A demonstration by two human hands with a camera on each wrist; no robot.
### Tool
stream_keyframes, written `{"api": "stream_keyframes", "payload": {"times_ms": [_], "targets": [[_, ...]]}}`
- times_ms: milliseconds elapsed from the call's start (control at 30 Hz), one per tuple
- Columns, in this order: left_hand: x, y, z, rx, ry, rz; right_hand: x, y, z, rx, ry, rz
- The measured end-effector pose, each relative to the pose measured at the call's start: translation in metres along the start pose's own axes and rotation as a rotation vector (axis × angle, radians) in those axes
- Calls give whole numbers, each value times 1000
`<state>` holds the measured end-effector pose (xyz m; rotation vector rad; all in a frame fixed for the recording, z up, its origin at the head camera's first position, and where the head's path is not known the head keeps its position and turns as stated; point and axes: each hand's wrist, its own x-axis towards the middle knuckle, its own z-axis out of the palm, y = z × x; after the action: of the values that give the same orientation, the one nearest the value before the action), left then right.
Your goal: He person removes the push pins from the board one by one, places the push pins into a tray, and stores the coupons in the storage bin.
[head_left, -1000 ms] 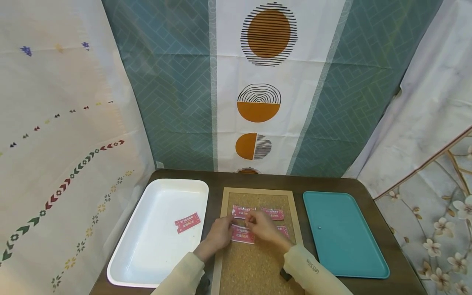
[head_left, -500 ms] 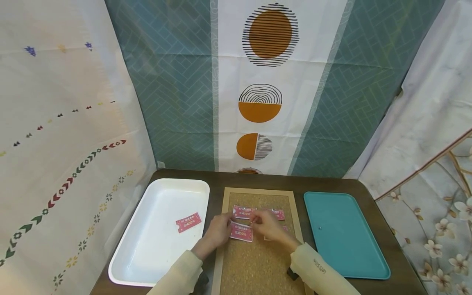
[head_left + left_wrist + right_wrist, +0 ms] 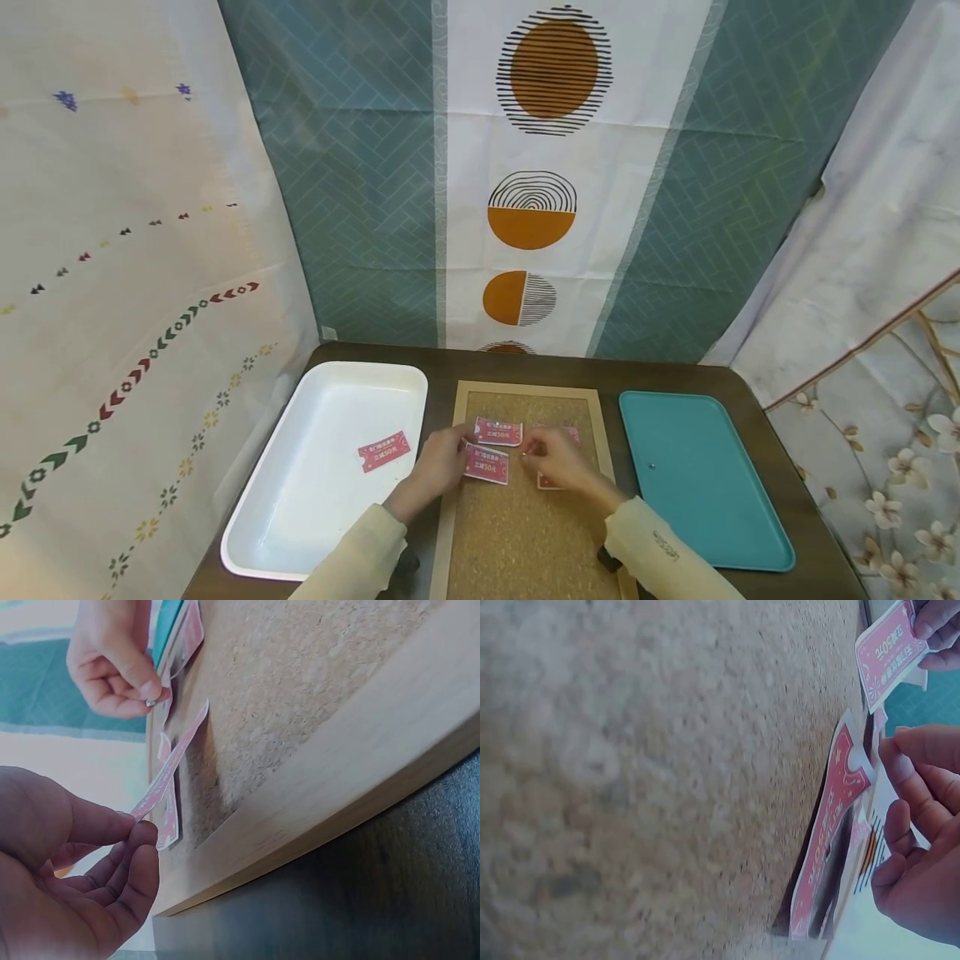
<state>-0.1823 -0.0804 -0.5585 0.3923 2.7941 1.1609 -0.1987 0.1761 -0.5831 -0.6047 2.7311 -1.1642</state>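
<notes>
My left hand pinches the left end of a pink paper coupon, held slightly tilted over the upper part of a cork board. In the left wrist view the coupon stands out from the cork, seen nearly edge-on. To its right, my right hand has thumb and forefinger pressed together. Between those fingertips a small shiny pin shows in the left wrist view. More coupons are on the board: one at upper left, and two partly hidden behind my right hand, one of them curling up.
A white tray stands left of the board with a single pink coupon in it. On the right lies a teal tray holding a tiny shiny object. The board has a raised wooden frame.
The left hand has drawn its coupon slightly up and left. My right hand has moved off that coupon's corner to the right, so a gap now lies between them.
</notes>
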Motion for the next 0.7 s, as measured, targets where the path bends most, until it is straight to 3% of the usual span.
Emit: {"api": "stream_keyframes", "payload": {"times_ms": [167, 433, 700], "targets": [[0, 0, -4, 18, 22, 24, -1, 4, -4, -41, 21, 14], [1, 0, -13, 32, 65, 59, -5, 10, -14, -9, 19, 17], [2, 3, -19, 1, 56, 30, -12, 19, -21, 5, 53, 26]]}}
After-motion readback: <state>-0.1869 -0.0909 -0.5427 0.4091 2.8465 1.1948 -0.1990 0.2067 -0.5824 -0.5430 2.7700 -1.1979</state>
